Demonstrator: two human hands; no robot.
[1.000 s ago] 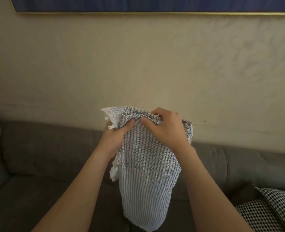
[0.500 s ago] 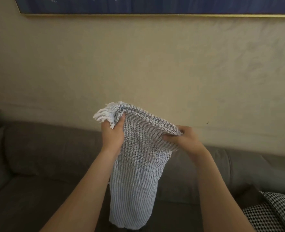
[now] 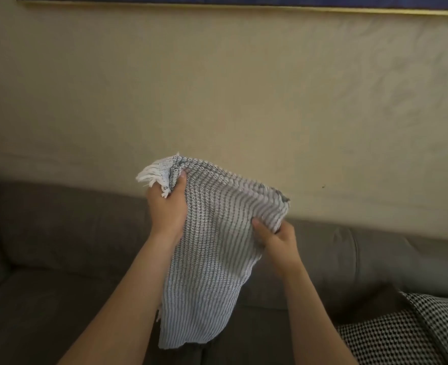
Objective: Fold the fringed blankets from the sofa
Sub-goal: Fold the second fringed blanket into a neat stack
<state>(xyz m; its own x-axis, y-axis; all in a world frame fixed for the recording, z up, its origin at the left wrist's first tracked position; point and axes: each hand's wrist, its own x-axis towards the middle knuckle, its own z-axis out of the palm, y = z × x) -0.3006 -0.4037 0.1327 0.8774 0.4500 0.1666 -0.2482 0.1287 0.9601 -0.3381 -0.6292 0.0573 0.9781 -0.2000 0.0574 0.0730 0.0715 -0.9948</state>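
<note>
At mid-frame, above the grey sofa (image 3: 59,233), holds a striped fringed blanket (image 3: 217,246) up in the air between both hands. Grips the upper left corner with the left hand (image 3: 166,209), fingers curled round the bunched cloth and thumb laid on the near face, with the white fringe (image 3: 151,176) spilling out toward the upper left. Pinches the right-hand edge with the right hand (image 3: 275,238), lower and further right, thumb on the near face and fingers hidden behind the cloth. Stretches the top edge on a slope from upper left down to lower right and lets the narrow, seemingly doubled panel hang below it, long axis near vertical, hem low at centre frame before the seat cushions; cannot tell whether touching them. Looks part-way through a fold. Probably calls next for halving that hanging length, which lies below both hands, with the right hand nearer the hem. Shows no basket or box; finds on the sofa seat at lower right only a black-and-white houndstooth cushion (image 3: 402,333), well apart from the blanket. Catches, along the top edge against the beige wall (image 3: 244,88), the gilt rail of a blue picture (image 3: 244,3).
</note>
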